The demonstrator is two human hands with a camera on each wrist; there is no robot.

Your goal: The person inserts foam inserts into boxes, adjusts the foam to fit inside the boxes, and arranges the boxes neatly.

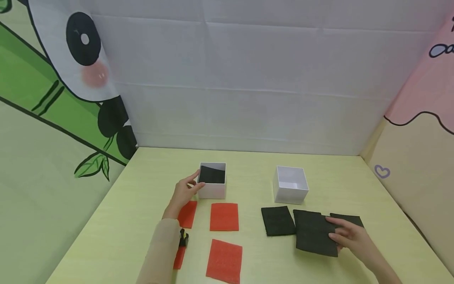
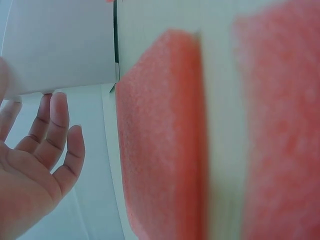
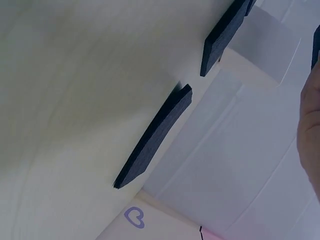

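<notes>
The white box (image 1: 213, 185) with a black foam liner inside stands left of the table's (image 1: 248, 165) centre, and the left hand (image 1: 184, 193) touches its left wall from the 9 o'clock side, thumb near the rim and fingers against the side; in the left wrist view the fingers (image 2: 55, 130) are nearly straight and spread, holding nothing. At 6 o'clock from this box lie red foam sheets: one (image 1: 224, 216) directly below it, one (image 1: 186, 213) partly under the left wrist, a third (image 1: 224, 260) nearer the table's front edge, and a sliver of a fourth (image 1: 179, 257) beside the forearm.

At 3 o'clock from the first box, well apart, stands a second white box (image 1: 290, 185), open and showing a white inside. At its 6 o'clock lie three black foam sheets. The right hand (image 1: 349, 236) rests on the middle black sheet (image 1: 313, 232), fingers lying over its right edge with the thumb below; whether it pinches the sheet I cannot tell. A smaller black sheet (image 1: 278, 220) lies just at its 9 o'clock, another (image 1: 349, 219) peeks out at 2 o'clock behind the hand.
</notes>
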